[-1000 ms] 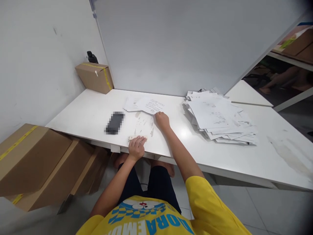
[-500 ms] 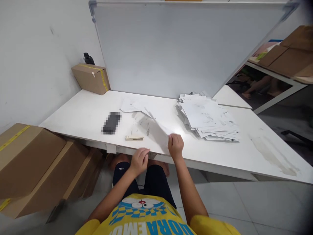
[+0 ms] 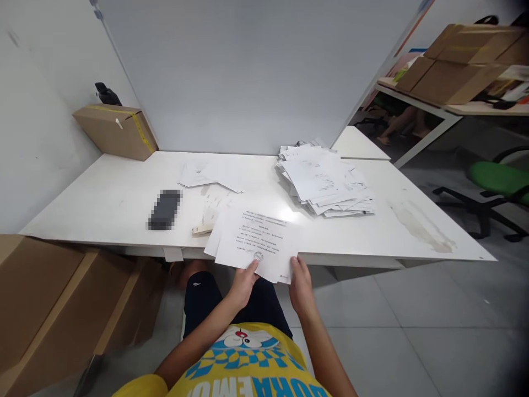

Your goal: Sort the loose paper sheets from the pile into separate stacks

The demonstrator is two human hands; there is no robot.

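The left hand [image 3: 243, 285] and right hand [image 3: 301, 284] pinch at least 2 printed sheets [image 3: 262, 242], right of 1 stapler [image 3: 201, 229], whose right end they hide; 1 dark object [image 3: 165, 210], pixelated, lies left of it.

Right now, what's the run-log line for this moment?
left hand: holding printed sheets, near edge | right hand: holding their near right corner | stapler: on desk, left of sheets | paper pile: right

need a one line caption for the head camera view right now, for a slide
Two bare hands hold printed white sheets at a white table's edge, a messy paper pile beyond.
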